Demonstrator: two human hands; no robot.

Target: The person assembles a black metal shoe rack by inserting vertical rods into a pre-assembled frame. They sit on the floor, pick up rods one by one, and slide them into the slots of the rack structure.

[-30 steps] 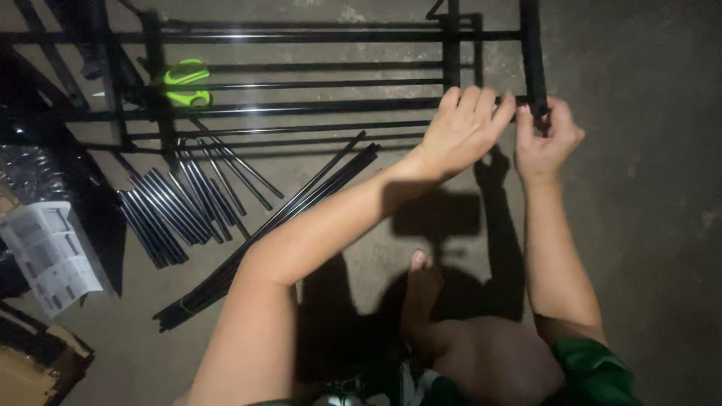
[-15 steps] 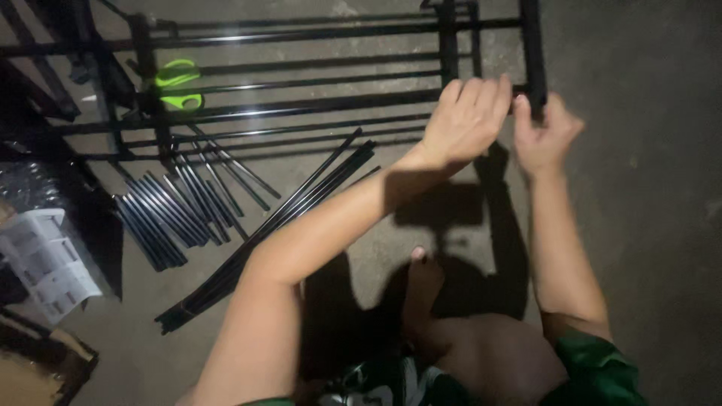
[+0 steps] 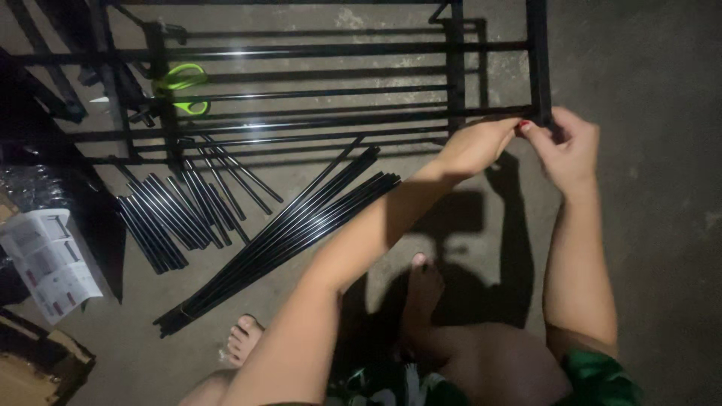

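Head view shows us crouched over a concrete floor (image 3: 647, 188), with both hands meeting at the near right corner of a black metal rack frame (image 3: 316, 51) that lies flat on it. Our left hand (image 3: 475, 144) is curled, knuckles up, its fingers bent down onto the end of the nearest rail, and we judge it steadies the frame so the corner does not shift. Our right hand (image 3: 568, 150) pinches the foot of the upright bar (image 3: 538, 53) where it meets that rail; the thumb and fingertips are closed tightly around the joint, and whether a small fitting sits inside the pinch we cannot tell. A bundle of long black rods (image 3: 278, 237) lies slantwise on the floor near our left forearm, and a fan of shorter rods (image 3: 177, 214) rests just beyond it, near the frame's front rail, apparently kept within easy reach. Green-handled scissors (image 3: 180, 89) lie under the frame's left end, and a folded instruction sheet (image 3: 49, 263) sits by the left edge. A bare foot (image 3: 244, 338) shows below.
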